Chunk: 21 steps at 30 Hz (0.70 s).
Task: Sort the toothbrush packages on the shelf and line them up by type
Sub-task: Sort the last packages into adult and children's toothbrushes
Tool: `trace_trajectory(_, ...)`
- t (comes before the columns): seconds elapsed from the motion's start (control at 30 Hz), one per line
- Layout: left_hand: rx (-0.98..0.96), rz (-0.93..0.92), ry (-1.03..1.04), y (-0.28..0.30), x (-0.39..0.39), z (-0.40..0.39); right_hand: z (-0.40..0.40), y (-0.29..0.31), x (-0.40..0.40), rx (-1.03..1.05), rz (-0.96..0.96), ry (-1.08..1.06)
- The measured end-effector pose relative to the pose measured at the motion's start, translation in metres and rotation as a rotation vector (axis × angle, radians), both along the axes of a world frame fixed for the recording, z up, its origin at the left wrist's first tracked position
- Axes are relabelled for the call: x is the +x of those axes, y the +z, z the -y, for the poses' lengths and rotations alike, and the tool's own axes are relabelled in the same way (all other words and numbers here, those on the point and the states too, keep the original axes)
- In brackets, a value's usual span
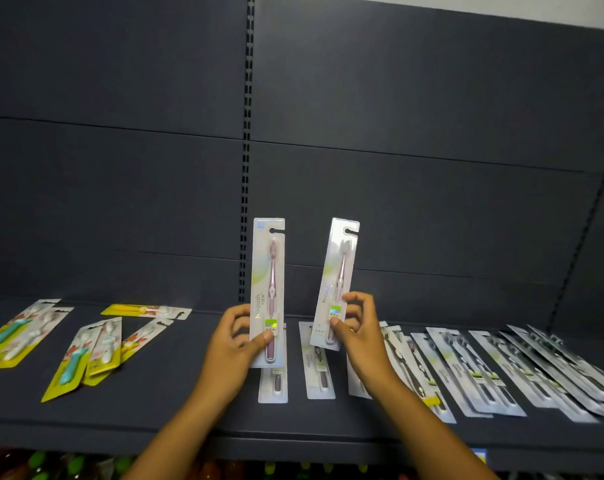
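Both hands are up over the dark shelf [176, 393], each holding 1 white toothbrush package upright in front of the grey back panel [432, 202]. The left hand [236, 341] pinches the left package [268, 292] low down, thumb on the front near its green label and fingers curled behind; the card stands nearly straight and shows a pinkish brush. The right hand [357, 327] pinches the right package [336, 282] near its lower end, thumb in front and fingers curled round the edge; this card leans to the right at the top. The 2 cards are near each other but apart. Below them, 2 white packages [316, 365] lie flat on the shelf, and further right a long row of white packages [494, 368] lies fanned and overlapping toward the right end. On the left part of the shelf, well apart from these, lie yellow-backed packages [82, 355] in loose overlapping clusters, with another yellow package [144, 310] lying crosswise near the back.
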<state>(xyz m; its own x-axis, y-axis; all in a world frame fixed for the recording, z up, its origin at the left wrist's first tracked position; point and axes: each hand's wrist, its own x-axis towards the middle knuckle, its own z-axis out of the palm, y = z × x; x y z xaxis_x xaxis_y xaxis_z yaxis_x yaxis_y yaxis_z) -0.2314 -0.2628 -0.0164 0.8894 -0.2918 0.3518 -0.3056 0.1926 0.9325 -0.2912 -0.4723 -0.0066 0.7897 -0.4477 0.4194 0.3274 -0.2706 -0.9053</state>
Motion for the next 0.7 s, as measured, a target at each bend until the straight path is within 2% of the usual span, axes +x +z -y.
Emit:
trace_trajectory(0.13,0.116,-0.052,0.010,-0.010,0.010,0.012,0.009,-0.011,0.006,-0.006,-0.115,0.003)
trace_trajectory(0.4,0.473,-0.059,-0.041,-0.043,0.057,0.029,0.013,-0.028,0.029,-0.081,-0.390,0.029)
trace_trajectory(0.7,0.945,0.224,0.024,-0.060,0.069,0.042,0.023,-0.025,0.045,-0.082,-0.406,0.006)
